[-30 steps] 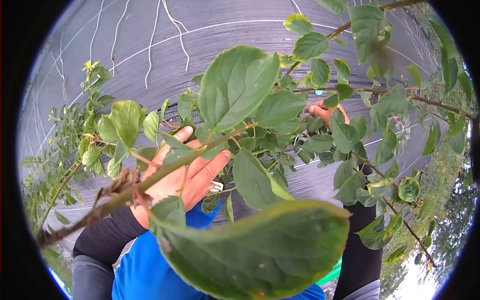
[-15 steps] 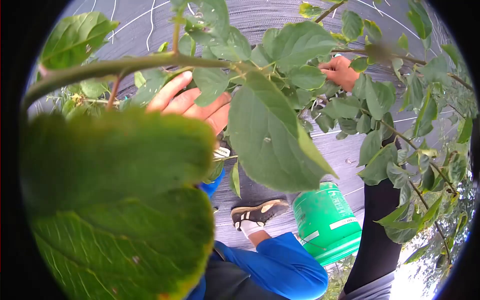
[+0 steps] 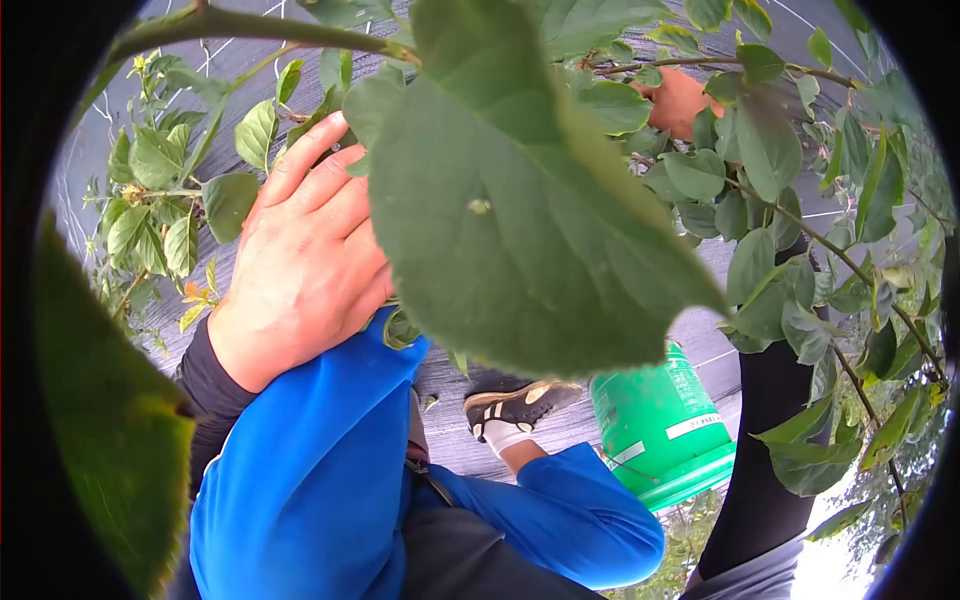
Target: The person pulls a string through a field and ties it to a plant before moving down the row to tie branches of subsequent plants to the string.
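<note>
My left hand (image 3: 300, 260) is raised at the left with its back toward me. Its fingers are stretched out flat into the leaves of a green branch (image 3: 260, 25), and nothing shows in its grip. A big leaf (image 3: 520, 220) close to the camera hides its thumb side. My right hand (image 3: 683, 100) reaches high at the upper right among the leaves of a thin twig (image 3: 800, 225). Foliage covers most of that hand, so its fingers do not show. Both arms wear black sleeves.
A green bucket (image 3: 660, 425) stands on the grey ground cloth (image 3: 700, 330) below the branches. My blue trouser legs (image 3: 320, 470) and one dark shoe with a white sock (image 3: 510, 405) are beside it. A blurred leaf (image 3: 110, 420) fills the lower left.
The view has tipped down and the branch has risen to the top of the frame. My left hand has turned its back to me and sits lower. My right hand has shifted slightly upward.
</note>
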Motion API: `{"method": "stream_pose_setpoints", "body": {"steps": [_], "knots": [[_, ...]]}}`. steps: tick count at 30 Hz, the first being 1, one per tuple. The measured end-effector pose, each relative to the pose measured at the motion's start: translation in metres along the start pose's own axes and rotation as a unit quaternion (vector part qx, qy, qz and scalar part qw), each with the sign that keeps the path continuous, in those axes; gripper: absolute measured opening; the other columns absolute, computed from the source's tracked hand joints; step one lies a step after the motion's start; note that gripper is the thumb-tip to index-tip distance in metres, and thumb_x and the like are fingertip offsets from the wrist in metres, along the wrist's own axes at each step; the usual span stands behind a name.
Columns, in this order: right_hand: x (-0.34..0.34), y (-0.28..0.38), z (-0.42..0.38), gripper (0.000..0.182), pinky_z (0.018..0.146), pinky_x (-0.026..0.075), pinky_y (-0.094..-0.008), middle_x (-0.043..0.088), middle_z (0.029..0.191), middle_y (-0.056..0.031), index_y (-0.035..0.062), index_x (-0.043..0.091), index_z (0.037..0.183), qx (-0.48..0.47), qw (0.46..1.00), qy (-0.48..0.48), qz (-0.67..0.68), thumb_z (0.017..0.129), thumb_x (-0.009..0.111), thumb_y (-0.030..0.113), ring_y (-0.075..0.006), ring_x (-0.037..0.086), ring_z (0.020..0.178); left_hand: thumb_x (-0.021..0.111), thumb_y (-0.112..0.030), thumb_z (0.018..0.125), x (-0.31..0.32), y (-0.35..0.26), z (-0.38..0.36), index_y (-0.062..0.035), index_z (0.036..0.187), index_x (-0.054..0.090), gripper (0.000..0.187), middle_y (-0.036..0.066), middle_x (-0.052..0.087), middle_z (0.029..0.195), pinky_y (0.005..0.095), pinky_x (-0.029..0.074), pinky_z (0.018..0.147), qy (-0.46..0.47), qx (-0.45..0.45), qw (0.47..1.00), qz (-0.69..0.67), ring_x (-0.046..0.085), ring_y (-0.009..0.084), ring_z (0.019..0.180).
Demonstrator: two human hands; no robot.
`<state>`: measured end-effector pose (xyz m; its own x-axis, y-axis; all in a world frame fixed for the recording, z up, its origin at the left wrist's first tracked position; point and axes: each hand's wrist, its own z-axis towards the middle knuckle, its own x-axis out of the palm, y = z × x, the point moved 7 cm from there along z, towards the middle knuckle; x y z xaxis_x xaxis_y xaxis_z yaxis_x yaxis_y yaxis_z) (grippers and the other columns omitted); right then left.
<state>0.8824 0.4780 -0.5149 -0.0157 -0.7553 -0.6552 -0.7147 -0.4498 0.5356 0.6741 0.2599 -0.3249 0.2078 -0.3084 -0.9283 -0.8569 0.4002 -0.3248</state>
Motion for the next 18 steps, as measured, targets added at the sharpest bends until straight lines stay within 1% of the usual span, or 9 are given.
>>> {"method": "stream_pose_setpoints", "body": {"steps": [5,7,9,10,11,14,16,17,18], "knots": [[0.055,0.107,0.139,0.020,0.055,0.048,-0.0308,0.065,0.063,-0.0032,0.0100,0.071,0.083,0.020,0.999,-0.032,0.005,0.069,0.070,0.024,-0.0109,0.059,0.054,0.067,-0.020,0.069,-0.002,-0.003,0.000,-0.0066,0.123,0.049,0.059,0.008,0.053,0.126,0.0504,0.028,0.104,-0.037,0.011,0.999,-0.016,0.050,0.0284,0.116],[0.076,0.143,0.190,0.020,0.055,0.048,-0.0309,0.065,0.063,-0.0033,0.0098,0.071,0.083,0.031,0.998,-0.045,0.007,0.069,0.070,0.024,-0.0111,0.059,0.054,0.067,-0.019,0.069,0.002,0.002,-0.003,-0.0062,0.122,0.049,0.058,0.010,0.053,0.126,0.0516,0.027,0.105,0.008,-0.008,1.000,-0.007,0.050,0.0298,0.117],[0.084,0.164,0.223,0.021,0.055,0.048,-0.0310,0.065,0.063,-0.0033,0.0096,0.071,0.083,0.037,0.998,-0.060,0.005,0.069,0.069,0.025,-0.0113,0.059,0.055,0.067,-0.018,0.068,0.027,0.023,-0.021,-0.0051,0.121,0.048,0.057,0.012,0.053,0.126,0.0532,0.027,0.105,-0.009,-0.118,0.967,-0.227,0.050,0.0319,0.116],[0.078,0.173,0.221,0.021,0.055,0.048,-0.0310,0.065,0.064,-0.0033,0.0095,0.071,0.083,0.037,0.997,-0.067,0.005,0.069,0.069,0.025,-0.0114,0.059,0.055,0.067,-0.018,0.068,0.026,0.022,-0.017,-0.0051,0.121,0.048,0.057,0.012,0.053,0.126,0.0532,0.027,0.105,-0.011,-0.118,0.967,-0.227,0.050,0.0319,0.116],[0.077,0.163,0.220,0.021,0.055,0.048,-0.0311,0.065,0.064,-0.0033,0.0094,0.071,0.083,0.035,0.997,-0.074,0.007,0.069,0.069,0.025,-0.0115,0.059,0.055,0.067,-0.018,0.068,0.019,0.017,-0.012,-0.0049,0.120,0.048,0.056,0.012,0.053,0.126,0.0529,0.027,0.105,-0.015,-0.088,0.980,-0.178,0.050,0.0317,0.116],[0.025,0.092,0.103,0.021,0.055,0.048,-0.0312,0.065,0.064,-0.0034,0.0091,0.071,0.084,0.020,0.995,-0.097,0.019,0.069,0.069,0.025,-0.0119,0.059,0.055,0.067,-0.019,0.069,0.000,0.001,0.000,-0.0043,0.118,0.051,0.054,0.011,0.054,0.125,0.0519,0.028,0.104,-0.020,0.000,1.000,-0.022,0.050,0.0309,0.115],[-0.010,0.036,0.009,0.022,0.056,0.048,-0.0313,0.065,0.065,-0.0034,0.0089,0.071,0.084,0.011,0.994,-0.108,0.030,0.069,0.069,0.025,-0.0121,0.059,0.056,0.067,-0.019,0.069,-0.003,-0.003,0.004,-0.0048,0.118,0.051,0.053,0.011,0.054,0.125,0.0514,0.028,0.104,-0.029,0.004,0.999,-0.015,0.051,0.0305,0.115],[-0.021,0.022,-0.022,0.022,0.056,0.048,-0.0313,0.066,0.065,-0.0034,0.0088,0.071,0.084,0.008,0.993,-0.112,0.035,0.069,0.069,0.025,-0.0122,0.060,0.056,0.067,-0.019,0.069,-0.004,-0.005,0.003,-0.0052,0.118,0.052,0.053,0.010,0.054,0.125,0.0509,0.028,0.104,-0.042,0.013,0.999,-0.013,0.051,0.0301,0.114],[-0.024,0.014,-0.033,0.022,0.056,0.048,-0.0314,0.066,0.065,-0.0035,0.0087,0.071,0.084,0.005,0.992,-0.116,0.039,0.069,0.069,0.025,-0.0123,0.060,0.056,0.067,-0.020,0.070,-0.001,-0.002,0.001,-0.0058,0.119,0.052,0.053,0.010,0.054,0.125,0.0502,0.028,0.104,0.015,0.007,1.000,0.019,0.051,0.0297,0.115]]}}
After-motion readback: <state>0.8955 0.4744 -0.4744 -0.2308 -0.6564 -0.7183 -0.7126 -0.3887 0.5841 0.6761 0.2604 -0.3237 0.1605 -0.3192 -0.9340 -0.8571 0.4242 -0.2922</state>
